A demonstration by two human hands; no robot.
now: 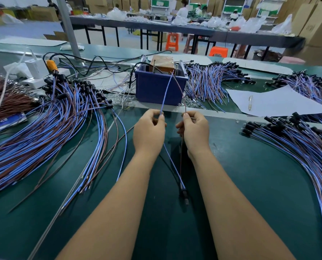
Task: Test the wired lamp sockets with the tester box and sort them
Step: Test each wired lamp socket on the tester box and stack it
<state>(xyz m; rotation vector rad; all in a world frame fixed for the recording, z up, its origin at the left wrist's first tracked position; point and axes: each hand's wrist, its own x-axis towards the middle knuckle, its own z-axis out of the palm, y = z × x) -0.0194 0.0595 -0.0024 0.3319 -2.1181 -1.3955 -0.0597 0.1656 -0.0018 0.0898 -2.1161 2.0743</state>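
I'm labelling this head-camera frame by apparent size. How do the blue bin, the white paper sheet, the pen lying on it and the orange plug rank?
Largest to smallest as they look:
1. white paper sheet
2. blue bin
3. pen
4. orange plug
The pen and plug look close in size, and the plug lies farther off, so that order is unsure.

Open mat around my arms, wire piles on both flanks

Bare green mat (250, 184) lies beside and beneath my forearms. A spread of wired sockets (43, 132) blocks my left, another bundle (306, 147) my right. Straight ahead the blue tester box (159, 89) stands in the way, paper sheet (276, 102) just right of it.
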